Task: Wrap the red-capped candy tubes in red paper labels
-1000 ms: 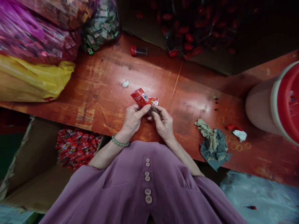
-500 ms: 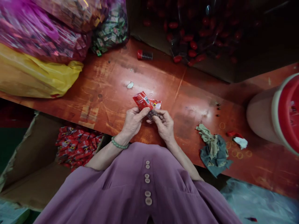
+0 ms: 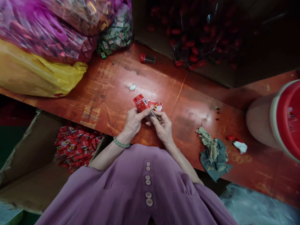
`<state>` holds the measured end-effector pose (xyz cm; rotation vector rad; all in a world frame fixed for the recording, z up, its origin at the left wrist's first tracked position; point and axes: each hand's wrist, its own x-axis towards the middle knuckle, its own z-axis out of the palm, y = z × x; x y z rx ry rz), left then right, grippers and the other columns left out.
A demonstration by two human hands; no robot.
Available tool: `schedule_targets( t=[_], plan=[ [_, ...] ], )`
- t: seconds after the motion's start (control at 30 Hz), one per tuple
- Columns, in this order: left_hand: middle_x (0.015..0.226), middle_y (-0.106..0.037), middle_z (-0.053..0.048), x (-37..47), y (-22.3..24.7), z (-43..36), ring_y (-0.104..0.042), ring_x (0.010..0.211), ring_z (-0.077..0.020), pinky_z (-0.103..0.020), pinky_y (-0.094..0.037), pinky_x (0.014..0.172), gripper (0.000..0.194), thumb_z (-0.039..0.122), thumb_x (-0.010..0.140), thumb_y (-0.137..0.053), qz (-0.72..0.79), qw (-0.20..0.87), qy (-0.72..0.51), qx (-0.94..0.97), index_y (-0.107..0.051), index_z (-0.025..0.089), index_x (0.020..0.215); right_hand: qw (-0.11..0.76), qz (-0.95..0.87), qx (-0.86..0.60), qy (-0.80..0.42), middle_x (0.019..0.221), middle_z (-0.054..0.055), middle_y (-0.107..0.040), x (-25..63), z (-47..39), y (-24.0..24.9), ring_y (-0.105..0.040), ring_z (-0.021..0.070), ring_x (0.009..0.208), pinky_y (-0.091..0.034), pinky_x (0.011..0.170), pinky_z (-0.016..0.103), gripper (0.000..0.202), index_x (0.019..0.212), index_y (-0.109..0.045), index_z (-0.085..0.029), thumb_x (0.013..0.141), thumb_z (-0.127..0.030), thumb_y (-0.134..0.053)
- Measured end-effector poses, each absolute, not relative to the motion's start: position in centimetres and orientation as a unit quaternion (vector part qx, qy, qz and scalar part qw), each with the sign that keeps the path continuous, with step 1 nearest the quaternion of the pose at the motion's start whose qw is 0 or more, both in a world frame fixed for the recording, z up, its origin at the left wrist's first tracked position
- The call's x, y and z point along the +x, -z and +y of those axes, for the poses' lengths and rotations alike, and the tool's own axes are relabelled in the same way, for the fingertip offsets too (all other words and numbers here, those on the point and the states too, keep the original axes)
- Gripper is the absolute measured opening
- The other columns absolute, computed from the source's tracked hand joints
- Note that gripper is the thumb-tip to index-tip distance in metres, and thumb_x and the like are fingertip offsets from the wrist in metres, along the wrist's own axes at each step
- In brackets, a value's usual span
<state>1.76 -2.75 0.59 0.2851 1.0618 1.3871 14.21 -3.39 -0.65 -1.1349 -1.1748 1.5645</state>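
Note:
Above the table edge, in front of my lap, both hands meet around small red printed packets. My left hand [image 3: 133, 121] is closed, its thumb pressing a red packet [image 3: 140, 102] whose printed end points up and left. My right hand [image 3: 163, 125] pinches a clear section with dark contents [image 3: 152, 115] that sits between the two thumbs. Behind the right fingers a second red printed piece [image 3: 155, 105] sticks out; whether it joins the first packet is hidden.
A box of red packets [image 3: 75, 145] stands lower left. Filled bags [image 3: 77, 47] lie upper left, a red-capped tube [image 3: 147, 58] beyond my hands. A carton of red-capped containers [image 3: 193, 58] is at the back. Cloth rags [image 3: 215, 154], rubber bands [image 3: 239, 160] and a bucket [image 3: 260, 115] are right.
The dark round pieces that showed between my thumbs are now more covered, as my right fingers have shifted slightly left. The second red piece shows more fully. The view has moved slightly.

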Motion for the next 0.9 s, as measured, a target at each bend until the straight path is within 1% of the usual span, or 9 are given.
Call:
schedule_targets(
  t=[0.1,0.17,0.23,0.3,0.43,0.6,0.7,0.83,0.9],
  plan=[
    [0.072,-0.073,-0.003,1.6,-0.3,-2.7,-0.063,0.062,-0.012,-0.026,-0.05,0.065,0.044,0.048,0.054,-0.091,0.441,0.637,-0.622,0.115,-0.072,0.014,0.075,0.439,-0.487,-0.461,-0.598,0.096,0.0,-0.075,14.1,-3.4,0.8,-0.073,0.0102,0.07,-0.064,0.071,0.027,0.029,0.103,-0.063,-0.023,0.085,-0.044,-0.07],
    [0.074,-0.074,-0.003,1.4,-0.1,-2.7,-0.065,0.065,-0.013,-0.027,-0.052,0.07,0.042,0.045,0.053,-0.092,0.437,0.635,-0.627,0.109,-0.073,0.015,0.075,0.445,-0.499,-0.464,-0.58,0.098,0.0,-0.075,14.0,-3.4,1.0,-0.073,0.0099,0.071,-0.064,0.072,0.027,0.027,0.104,-0.064,-0.023,0.086,-0.042,-0.069],
    [0.072,-0.074,-0.004,1.2,0.0,-2.6,-0.065,0.065,-0.0131,-0.026,-0.052,0.068,0.039,0.042,0.053,-0.093,0.438,0.646,-0.616,0.109,-0.074,0.014,0.073,0.454,-0.503,-0.464,-0.571,0.097,-0.001,-0.074,14.0,-3.5,1.2,-0.073,0.0094,0.07,-0.064,0.072,0.026,0.025,0.104,-0.064,-0.023,0.087,-0.041,-0.068],
    [0.07,-0.074,-0.005,1.2,0.0,-2.6,-0.064,0.061,-0.0129,-0.025,-0.05,0.06,0.039,0.043,0.055,-0.091,0.434,0.663,-0.598,0.121,-0.075,0.013,0.074,0.456,-0.494,-0.466,-0.576,0.096,-0.002,-0.073,13.9,-3.5,1.4,-0.072,0.008,0.065,-0.063,0.068,0.024,0.025,0.103,-0.063,-0.023,0.087,-0.042,-0.067],
    [0.065,-0.071,-0.004,1.6,-0.1,-2.7,-0.054,0.049,-0.0086,-0.022,-0.043,0.047,0.039,0.046,0.06,-0.088,0.43,0.68,-0.577,0.141,-0.074,0.013,0.073,0.443,-0.473,-0.487,-0.586,0.099,0.0,-0.073,13.8,-3.4,1.4,-0.068,0.0059,0.057,-0.062,0.064,0.023,0.026,0.102,-0.061,-0.023,0.088,-0.044,-0.065],
    [0.062,-0.067,-0.001,1.8,-0.3,-2.8,-0.054,0.051,-0.0069,-0.02,-0.044,0.049,0.035,0.043,0.061,-0.088,0.44,0.679,-0.572,0.136,-0.074,0.013,0.071,0.452,-0.469,-0.464,-0.6,0.092,-0.001,-0.074,14.2,-3.0,1.5,-0.069,0.009,0.06,-0.063,0.064,0.026,0.032,0.111,-0.058,-0.026,0.085,-0.042,-0.069],
    [0.061,-0.067,-0.001,1.8,-0.2,-3.0,-0.052,0.049,-0.0066,-0.02,-0.044,0.049,0.034,0.044,0.062,-0.088,0.446,0.681,-0.564,0.141,-0.075,0.013,0.072,0.43,-0.481,-0.458,-0.612,0.091,-0.001,-0.075,14.9,-2.8,1.7,-0.07,0.011,0.06,-0.064,0.065,0.029,0.032,0.11,-0.061,-0.026,0.084,-0.042,-0.071],
    [0.072,-0.073,-0.005,2.0,0.0,-3.0,-0.062,0.061,-0.0111,-0.022,-0.049,0.058,0.036,0.042,0.059,-0.089,0.473,0.658,-0.571,0.13,-0.077,0.013,0.077,0.412,-0.516,-0.472,-0.585,0.085,-0.001,-0.075,15.2,-2.6,1.7,-0.074,0.0148,0.067,-0.065,0.072,0.032,0.032,0.108,-0.063,-0.025,0.081,-0.04,-0.073],
    [0.075,-0.075,-0.005,2.0,0.0,-2.9,-0.064,0.063,-0.0121,-0.022,-0.05,0.058,0.037,0.041,0.057,-0.09,0.465,0.657,-0.582,0.115,-0.078,0.013,0.078,0.411,-0.51,-0.473,-0.589,0.084,-0.002,-0.075,15.0,-2.5,1.5,-0.074,0.0146,0.066,-0.065,0.073,0.033,0.031,0.106,-0.063,-0.025,0.081,-0.04,-0.073]
  ],
)
